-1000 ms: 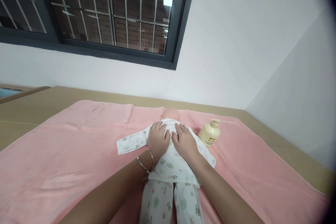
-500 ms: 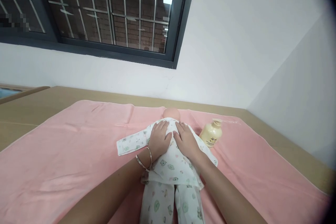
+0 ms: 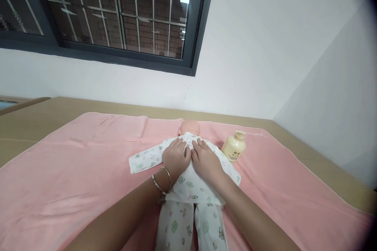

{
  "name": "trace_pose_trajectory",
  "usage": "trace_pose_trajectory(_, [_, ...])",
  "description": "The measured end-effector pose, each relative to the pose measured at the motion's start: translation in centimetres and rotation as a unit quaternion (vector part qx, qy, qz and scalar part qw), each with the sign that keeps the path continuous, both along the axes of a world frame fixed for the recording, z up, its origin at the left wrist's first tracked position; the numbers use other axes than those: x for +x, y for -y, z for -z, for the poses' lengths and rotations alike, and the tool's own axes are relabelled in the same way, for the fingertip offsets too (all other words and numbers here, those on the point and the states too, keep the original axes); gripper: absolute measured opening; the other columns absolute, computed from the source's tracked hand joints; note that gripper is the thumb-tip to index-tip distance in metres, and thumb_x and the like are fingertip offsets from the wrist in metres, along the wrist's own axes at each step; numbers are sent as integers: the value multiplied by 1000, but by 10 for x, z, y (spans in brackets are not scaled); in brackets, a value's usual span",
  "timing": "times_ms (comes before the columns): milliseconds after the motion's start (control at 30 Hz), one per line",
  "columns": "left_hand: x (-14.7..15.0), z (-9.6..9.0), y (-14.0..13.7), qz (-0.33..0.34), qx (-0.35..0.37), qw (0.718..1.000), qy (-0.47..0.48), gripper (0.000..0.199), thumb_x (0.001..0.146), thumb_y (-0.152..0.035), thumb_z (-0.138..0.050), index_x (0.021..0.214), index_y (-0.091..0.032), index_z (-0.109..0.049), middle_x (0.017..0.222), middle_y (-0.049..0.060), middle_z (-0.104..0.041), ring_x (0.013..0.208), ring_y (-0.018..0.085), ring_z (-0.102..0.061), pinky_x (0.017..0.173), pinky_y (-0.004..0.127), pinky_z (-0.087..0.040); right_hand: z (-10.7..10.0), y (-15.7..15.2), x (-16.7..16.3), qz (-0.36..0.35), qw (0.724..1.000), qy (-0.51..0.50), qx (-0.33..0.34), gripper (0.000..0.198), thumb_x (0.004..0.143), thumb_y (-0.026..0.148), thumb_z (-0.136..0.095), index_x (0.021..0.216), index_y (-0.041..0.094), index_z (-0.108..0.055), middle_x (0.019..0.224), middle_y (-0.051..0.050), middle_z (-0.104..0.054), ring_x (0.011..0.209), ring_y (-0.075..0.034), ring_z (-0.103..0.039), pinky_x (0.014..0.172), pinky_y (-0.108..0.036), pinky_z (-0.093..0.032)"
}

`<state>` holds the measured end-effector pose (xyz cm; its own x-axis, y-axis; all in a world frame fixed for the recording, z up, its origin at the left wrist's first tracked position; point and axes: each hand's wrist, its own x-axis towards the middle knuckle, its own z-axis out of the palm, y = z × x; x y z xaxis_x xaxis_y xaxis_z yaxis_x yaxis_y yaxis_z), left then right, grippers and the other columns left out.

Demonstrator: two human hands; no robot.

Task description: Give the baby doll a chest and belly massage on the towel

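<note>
A doll [image 3: 190, 127] with a bald head lies lengthwise on the pink blanket, dressed in a white printed top [image 3: 191, 190] and matching printed trousers [image 3: 176, 223]. My left hand [image 3: 176, 157], with bangles at the wrist, rests on the left of the upper top, its fingers a little bent. Beside it my right hand [image 3: 206, 160] lies on the right of the top, fingers stretched toward the doll's head. Both thumbs come close together at the middle of the cloth. Neither hand holds anything that I can see. One sleeve [image 3: 145, 160] stretches out to the left.
A pale yellow pump bottle [image 3: 234, 147] stands right of the doll, near my right hand. The pink blanket [image 3: 88, 157] covers most of a wooden surface [image 3: 97, 104]. Behind it are a white wall [image 3: 241, 55] and a barred window [image 3: 141, 15].
Both hands have drawn slightly back from the doll's head, and their fingers are more bent. More of the head shows. The view has shifted a little.
</note>
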<state>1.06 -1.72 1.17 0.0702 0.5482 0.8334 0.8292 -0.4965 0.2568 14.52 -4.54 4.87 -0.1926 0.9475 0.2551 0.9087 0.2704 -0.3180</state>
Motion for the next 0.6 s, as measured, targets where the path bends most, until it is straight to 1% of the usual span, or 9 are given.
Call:
trace_pose_trajectory(67, [0,2,-3,2,-16,1000,2,23,85,-20,-50,99,-16,-68,108,10,-72,107,27,-64,94,42,-53,2,-7,5,16,1000,-26,-5,52,100,34,-29,144,11,-43,148,-16,-41,141,-28,-31,114,-45,-29])
trace_pose_trajectory(133, [-1,3,-8,19,-44,999,-18,31,87,-21,-48,111,-13,-65,118,12,-68,116,29,-59,101,46,-48,6,-16,11,21,999,-39,-5,56,100,40,-30,146,9,-39,150,-17,-38,142,-29,-29,114,-45,-29])
trace_pose_trajectory(200, [-2,3,-12,49,-72,995,-58,37,89,-22,-45,121,-11,-60,127,14,-63,123,30,-54,107,50,-42,10,-24,16,5,999,-33,3,57,100,40,-31,147,7,-36,151,-18,-35,143,-29,-26,115,-46,-26])
trace_pose_trajectory(267, [-3,2,-15,74,-85,989,-92,40,91,-22,-43,127,-10,-56,132,14,-60,126,30,-51,109,53,-38,14,-29,18,-33,999,-11,24,55,100,34,-31,147,7,-35,152,-18,-33,144,-28,-25,117,-46,-24])
trace_pose_trajectory(333, [-3,1,-15,87,-77,988,-105,40,91,-21,-41,126,-9,-56,131,14,-61,125,30,-53,109,53,-39,15,-30,18,-63,997,12,50,51,99,28,-30,147,9,-36,152,-17,-34,143,-26,-26,117,-45,-24])
trace_pose_trajectory(400, [-4,0,-14,93,-51,989,-105,37,91,-20,-42,122,-9,-60,126,14,-64,121,29,-56,107,50,-42,14,-27,16,-66,995,27,72,49,99,24,-31,145,10,-40,150,-16,-39,141,-25,-30,116,-44,-26])
trace_pose_trajectory(500, [-3,0,-10,86,-3,992,-87,31,90,-19,-44,110,-10,-66,115,14,-69,113,27,-62,103,45,-47,10,-16,7,-26,995,44,89,46,98,23,-32,139,10,-48,144,-17,-47,136,-25,-40,113,-40,-32])
trace_pose_trajectory(600, [-2,1,-5,51,19,997,-48,26,88,-19,-46,100,-13,-68,106,13,-72,106,26,-65,95,42,-53,4,-3,-2,33,994,62,82,44,97,25,-34,134,11,-54,138,-18,-53,131,-27,-46,106,-39,-38])
